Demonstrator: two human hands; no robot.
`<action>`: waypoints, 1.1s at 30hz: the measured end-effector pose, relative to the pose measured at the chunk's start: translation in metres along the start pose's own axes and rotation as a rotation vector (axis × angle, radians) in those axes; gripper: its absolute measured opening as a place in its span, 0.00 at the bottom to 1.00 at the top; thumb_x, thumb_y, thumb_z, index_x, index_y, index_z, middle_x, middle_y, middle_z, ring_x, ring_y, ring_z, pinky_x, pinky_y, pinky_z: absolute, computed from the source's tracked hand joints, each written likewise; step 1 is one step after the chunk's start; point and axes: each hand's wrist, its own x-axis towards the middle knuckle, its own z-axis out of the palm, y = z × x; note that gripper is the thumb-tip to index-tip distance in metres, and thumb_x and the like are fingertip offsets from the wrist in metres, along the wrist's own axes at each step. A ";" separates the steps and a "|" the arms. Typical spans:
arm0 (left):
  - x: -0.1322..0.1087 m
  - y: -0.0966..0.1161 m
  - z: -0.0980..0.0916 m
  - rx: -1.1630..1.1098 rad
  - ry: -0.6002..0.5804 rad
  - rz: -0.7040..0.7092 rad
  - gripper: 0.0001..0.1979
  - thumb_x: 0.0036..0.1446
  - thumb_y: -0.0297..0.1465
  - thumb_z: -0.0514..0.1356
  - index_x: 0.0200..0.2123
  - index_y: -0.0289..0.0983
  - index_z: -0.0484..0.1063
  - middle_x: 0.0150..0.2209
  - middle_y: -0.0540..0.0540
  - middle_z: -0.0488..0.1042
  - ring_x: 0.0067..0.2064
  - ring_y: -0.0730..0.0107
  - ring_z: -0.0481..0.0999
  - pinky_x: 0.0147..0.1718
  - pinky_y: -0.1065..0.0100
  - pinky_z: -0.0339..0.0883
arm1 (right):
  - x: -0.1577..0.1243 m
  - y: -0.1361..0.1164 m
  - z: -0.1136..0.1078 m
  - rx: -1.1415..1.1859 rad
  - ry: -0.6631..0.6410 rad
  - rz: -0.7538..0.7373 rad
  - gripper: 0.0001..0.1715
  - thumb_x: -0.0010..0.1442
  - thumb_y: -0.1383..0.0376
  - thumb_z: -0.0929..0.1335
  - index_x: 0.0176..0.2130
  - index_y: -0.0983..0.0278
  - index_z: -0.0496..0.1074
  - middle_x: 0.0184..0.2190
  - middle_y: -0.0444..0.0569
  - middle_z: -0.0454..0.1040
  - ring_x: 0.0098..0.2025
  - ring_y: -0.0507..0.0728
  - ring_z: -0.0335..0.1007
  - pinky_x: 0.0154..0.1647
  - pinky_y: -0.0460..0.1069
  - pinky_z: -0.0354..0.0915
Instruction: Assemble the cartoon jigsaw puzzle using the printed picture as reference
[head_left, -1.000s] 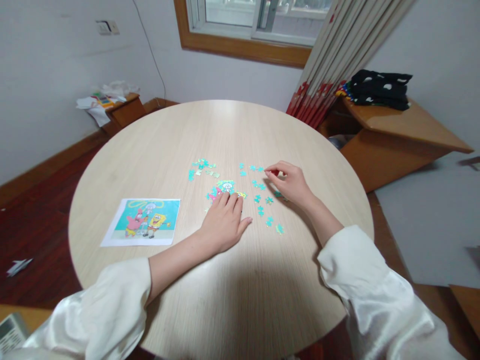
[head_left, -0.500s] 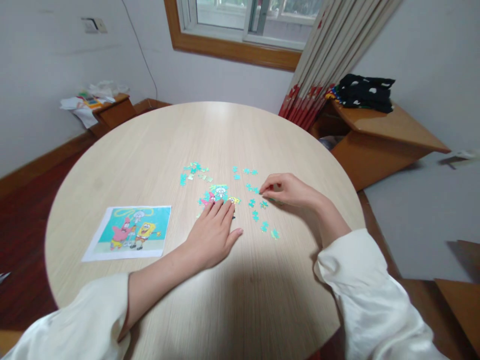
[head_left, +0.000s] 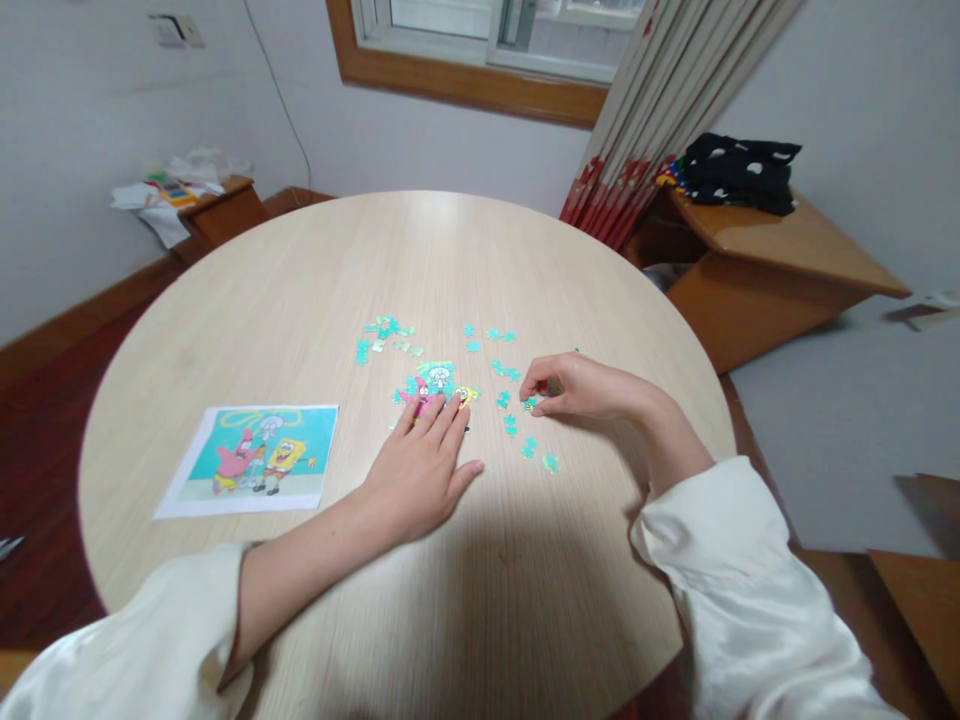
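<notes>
My left hand lies flat with fingers stretched, its fingertips over the lower part of a partly joined jigsaw puzzle. Pink, yellow and teal cartoon figures show above and between the fingers; the rest is covered. To the right, my right hand has thumb and fingers closed around a small teal puzzle piece, which is partly hidden. Several loose teal pieces lie between the two hands. A printed reference picture with the same cartoon figures rests on the table left of my left forearm.
Beyond the puzzle, a cluster of loose pieces lies at the left and a few pieces at the right. Everything sits on a round wooden table. A wooden cabinet with dark cloth stands past its right edge.
My right hand has shifted slightly toward me, and its fingertips have come down around a puzzle piece. My left hand stays on the puzzle. The view has moved a little.
</notes>
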 end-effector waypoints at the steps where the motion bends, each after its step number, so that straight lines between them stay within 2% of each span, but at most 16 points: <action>1: 0.000 0.000 -0.001 0.000 -0.013 -0.003 0.33 0.68 0.45 0.41 0.65 0.26 0.55 0.67 0.34 0.53 0.68 0.47 0.52 0.65 0.48 0.44 | 0.000 0.001 0.000 -0.009 0.001 0.004 0.07 0.50 0.65 0.72 0.33 0.61 0.77 0.31 0.47 0.77 0.33 0.54 0.70 0.35 0.49 0.65; 5: 0.000 0.001 -0.005 0.002 -0.055 -0.015 0.33 0.68 0.45 0.41 0.66 0.26 0.53 0.68 0.34 0.51 0.69 0.47 0.50 0.66 0.48 0.42 | -0.001 -0.003 -0.002 -0.025 -0.010 0.060 0.08 0.49 0.64 0.72 0.33 0.62 0.76 0.31 0.47 0.76 0.33 0.54 0.69 0.35 0.49 0.63; 10: -0.001 0.003 -0.008 0.013 -0.042 -0.005 0.32 0.69 0.44 0.41 0.66 0.26 0.54 0.68 0.34 0.50 0.69 0.50 0.50 0.67 0.49 0.41 | -0.003 -0.015 -0.006 0.070 -0.084 0.125 0.07 0.51 0.62 0.70 0.30 0.65 0.73 0.26 0.45 0.72 0.29 0.51 0.65 0.32 0.48 0.59; 12: -0.003 0.005 -0.009 0.023 -0.039 -0.010 0.33 0.68 0.45 0.42 0.65 0.25 0.55 0.68 0.33 0.51 0.69 0.49 0.50 0.67 0.48 0.41 | -0.003 -0.019 -0.006 0.132 -0.039 0.114 0.08 0.51 0.61 0.70 0.29 0.65 0.73 0.26 0.45 0.72 0.29 0.51 0.64 0.32 0.48 0.59; 16: -0.007 0.007 -0.009 0.032 -0.049 -0.010 0.33 0.69 0.45 0.41 0.65 0.24 0.56 0.67 0.32 0.52 0.69 0.49 0.50 0.66 0.47 0.42 | 0.001 -0.025 0.000 0.289 0.133 0.065 0.12 0.51 0.58 0.71 0.32 0.64 0.75 0.27 0.46 0.73 0.29 0.52 0.65 0.32 0.49 0.60; 20: -0.008 0.008 -0.010 0.035 -0.086 -0.011 0.34 0.69 0.45 0.41 0.65 0.23 0.54 0.67 0.31 0.52 0.69 0.49 0.50 0.66 0.47 0.43 | 0.010 -0.029 0.015 0.504 0.222 0.084 0.14 0.49 0.56 0.73 0.32 0.64 0.76 0.29 0.48 0.76 0.32 0.53 0.70 0.35 0.50 0.65; 26: -0.007 0.009 -0.012 0.037 -0.087 -0.013 0.34 0.68 0.44 0.42 0.65 0.23 0.53 0.67 0.30 0.52 0.69 0.50 0.50 0.66 0.47 0.42 | 0.021 -0.039 0.039 0.735 0.250 0.166 0.14 0.45 0.59 0.75 0.30 0.66 0.75 0.24 0.47 0.76 0.30 0.53 0.73 0.37 0.51 0.69; 33: -0.008 0.009 -0.010 0.036 -0.080 -0.016 0.34 0.68 0.45 0.43 0.65 0.23 0.54 0.67 0.30 0.53 0.68 0.49 0.51 0.66 0.47 0.44 | 0.023 -0.045 0.052 0.744 0.270 0.224 0.09 0.46 0.64 0.75 0.28 0.66 0.75 0.22 0.45 0.75 0.26 0.51 0.72 0.32 0.48 0.68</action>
